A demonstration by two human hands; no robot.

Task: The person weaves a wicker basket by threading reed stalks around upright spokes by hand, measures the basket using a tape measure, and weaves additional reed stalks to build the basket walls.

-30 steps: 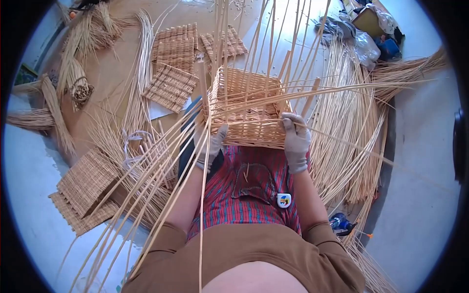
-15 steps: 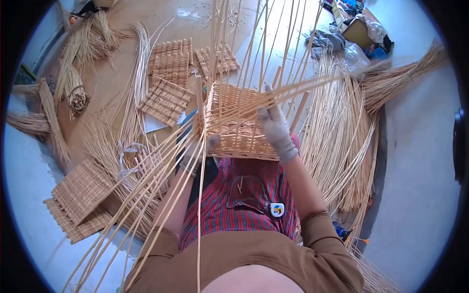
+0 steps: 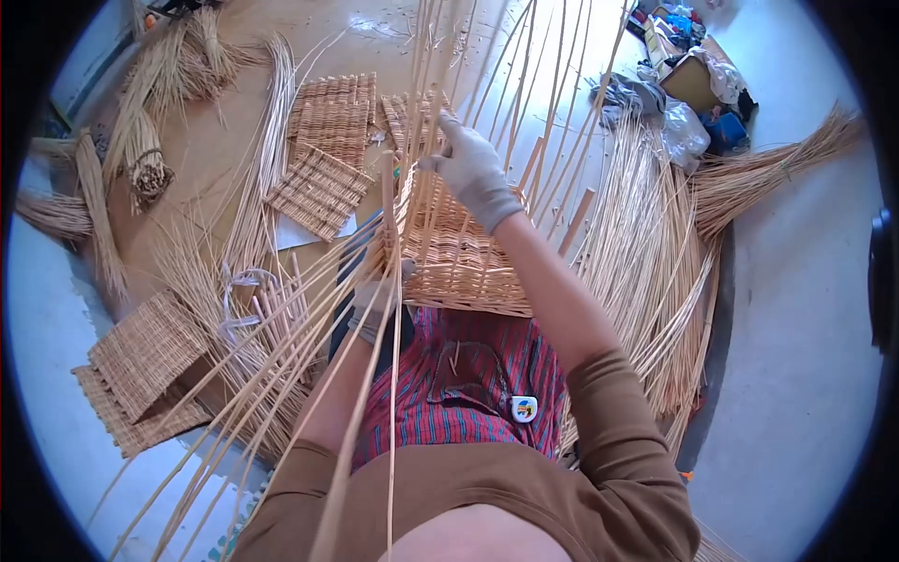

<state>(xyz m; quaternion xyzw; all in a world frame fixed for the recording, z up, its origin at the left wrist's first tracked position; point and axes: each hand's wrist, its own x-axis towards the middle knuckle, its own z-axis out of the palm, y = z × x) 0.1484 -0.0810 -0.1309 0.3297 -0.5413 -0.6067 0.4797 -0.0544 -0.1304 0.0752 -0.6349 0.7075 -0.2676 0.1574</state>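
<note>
A half-woven wicker basket (image 3: 468, 286) rests above my lap, with upright rods standing out of its far side. My left hand (image 3: 376, 295), in a pale glove, grips the basket's left side among many loose wicker rods (image 3: 281, 348) that fan toward my left. Its fingers are partly hidden by the rods. My right hand (image 3: 471, 170), gloved too, is over the far left part of the basket. Thumb and fingers close around thin upright wicker rods there; how many they hold is unclear. A wooden stick (image 3: 576, 222) stands at the basket's right corner.
Woven panels (image 3: 320, 192) lie on the floor ahead, with more panels (image 3: 154, 356) at left. Long wicker bundles (image 3: 646, 281) spread at right, and others (image 3: 150, 173) lie far left. A tape measure (image 3: 523, 408) sits on my striped apron (image 3: 440, 421). Plastic bags (image 3: 685, 134) lie far right.
My right hand has moved left and up from the basket's right side. The rods that stretched out to the right have swung away. My left hand stays at the basket's left side.
</note>
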